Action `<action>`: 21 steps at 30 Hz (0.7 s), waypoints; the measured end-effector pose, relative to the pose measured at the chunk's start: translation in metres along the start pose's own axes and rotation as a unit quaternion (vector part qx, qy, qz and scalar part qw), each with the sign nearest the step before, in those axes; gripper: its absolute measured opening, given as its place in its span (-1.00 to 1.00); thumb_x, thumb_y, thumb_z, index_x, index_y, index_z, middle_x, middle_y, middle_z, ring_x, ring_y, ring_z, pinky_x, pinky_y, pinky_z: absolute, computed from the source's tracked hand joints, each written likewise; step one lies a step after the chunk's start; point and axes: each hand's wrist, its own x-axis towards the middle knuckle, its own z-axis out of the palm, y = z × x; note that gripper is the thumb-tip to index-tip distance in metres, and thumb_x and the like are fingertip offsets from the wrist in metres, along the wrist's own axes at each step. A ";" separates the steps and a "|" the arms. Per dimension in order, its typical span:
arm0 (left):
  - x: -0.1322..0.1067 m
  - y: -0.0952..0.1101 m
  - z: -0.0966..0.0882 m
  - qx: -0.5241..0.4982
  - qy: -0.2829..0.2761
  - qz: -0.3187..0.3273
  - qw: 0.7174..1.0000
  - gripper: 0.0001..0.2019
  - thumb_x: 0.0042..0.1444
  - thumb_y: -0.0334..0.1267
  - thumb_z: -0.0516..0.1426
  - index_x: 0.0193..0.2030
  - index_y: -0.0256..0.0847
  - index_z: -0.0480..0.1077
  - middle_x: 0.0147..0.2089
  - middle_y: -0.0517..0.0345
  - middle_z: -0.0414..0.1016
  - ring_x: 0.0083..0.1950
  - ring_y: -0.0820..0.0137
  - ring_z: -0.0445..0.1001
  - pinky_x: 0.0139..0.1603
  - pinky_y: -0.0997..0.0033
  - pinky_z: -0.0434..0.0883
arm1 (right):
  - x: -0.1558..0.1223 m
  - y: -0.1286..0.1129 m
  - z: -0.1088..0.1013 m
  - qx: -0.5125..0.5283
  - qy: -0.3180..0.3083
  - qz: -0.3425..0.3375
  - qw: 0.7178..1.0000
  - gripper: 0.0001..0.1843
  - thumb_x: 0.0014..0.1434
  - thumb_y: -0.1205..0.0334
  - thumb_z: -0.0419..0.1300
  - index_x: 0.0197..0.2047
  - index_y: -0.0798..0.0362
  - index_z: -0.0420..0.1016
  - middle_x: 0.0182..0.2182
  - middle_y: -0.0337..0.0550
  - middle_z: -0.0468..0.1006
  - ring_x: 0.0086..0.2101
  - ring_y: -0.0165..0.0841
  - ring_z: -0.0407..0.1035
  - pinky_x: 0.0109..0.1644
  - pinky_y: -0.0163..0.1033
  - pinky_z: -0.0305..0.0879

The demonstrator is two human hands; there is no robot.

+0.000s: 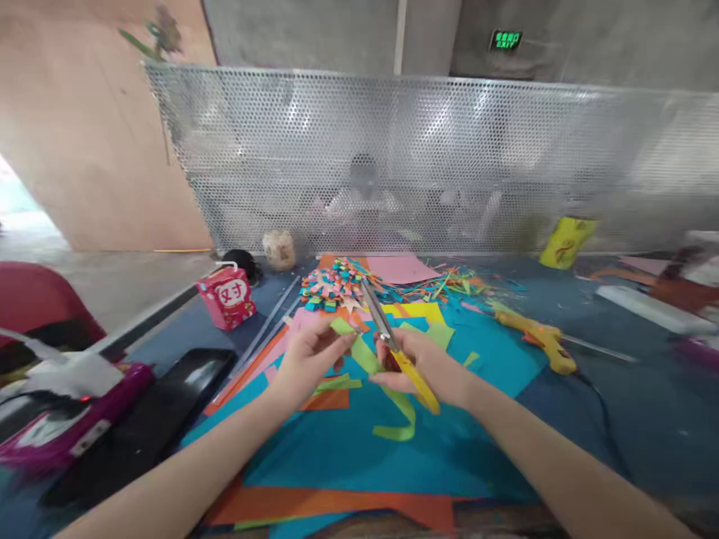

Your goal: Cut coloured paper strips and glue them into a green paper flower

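My left hand [314,355] pinches one end of a light green paper strip [401,410], whose other end curls down over blue paper [337,457]. Yellow-handled scissors [413,373] are in my right hand [427,359], their blades pointing up and away from me. The strip passes close to the right fingers; whether they touch it I cannot tell. More green strips [340,383] lie under the hands. Beyond the blades is a heap of small coloured paper pieces [331,284], with a pile of thin paper slivers [443,283] to its right.
A yellow glue gun [539,337] lies at the right, its cord running toward me. On the left are a red drink carton [225,296], a black phone [185,382] and a purple power strip [106,404]. A perforated metal screen [359,157] borders the table's back.
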 end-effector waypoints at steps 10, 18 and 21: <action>0.005 0.006 -0.012 -0.060 0.076 0.017 0.995 -0.86 -0.08 -0.26 0.18 -0.42 -0.27 0.32 -0.55 0.27 0.39 -0.61 0.58 0.31 -0.60 0.56 0.25 | 0.020 0.012 -0.033 0.068 0.182 0.013 0.981 -0.69 -0.28 0.35 0.23 -0.48 0.02 0.14 -0.55 -0.41 0.27 -0.67 -0.53 0.26 -0.55 -0.32 0.26; 0.006 0.006 -0.014 -0.143 0.154 0.023 0.977 -0.84 -0.12 -0.25 0.21 -0.42 -0.28 0.36 -0.57 0.25 0.38 -0.53 0.54 0.34 -0.60 0.58 0.27 | 0.016 0.017 -0.024 0.042 0.131 0.004 0.991 -0.75 -0.25 0.36 0.24 -0.48 0.05 0.23 -0.59 -0.40 0.32 -0.66 -0.51 0.30 -0.58 -0.37 0.25; 0.008 0.013 -0.018 -0.173 0.211 0.043 0.961 -0.83 -0.15 -0.25 0.22 -0.42 -0.26 0.37 -0.58 0.25 0.36 -0.50 0.51 0.36 -0.61 0.58 0.26 | 0.016 0.021 -0.024 0.026 0.118 -0.001 0.993 -0.77 -0.21 0.34 0.23 -0.45 0.05 0.25 -0.56 -0.39 0.34 -0.63 -0.51 0.32 -0.56 -0.39 0.26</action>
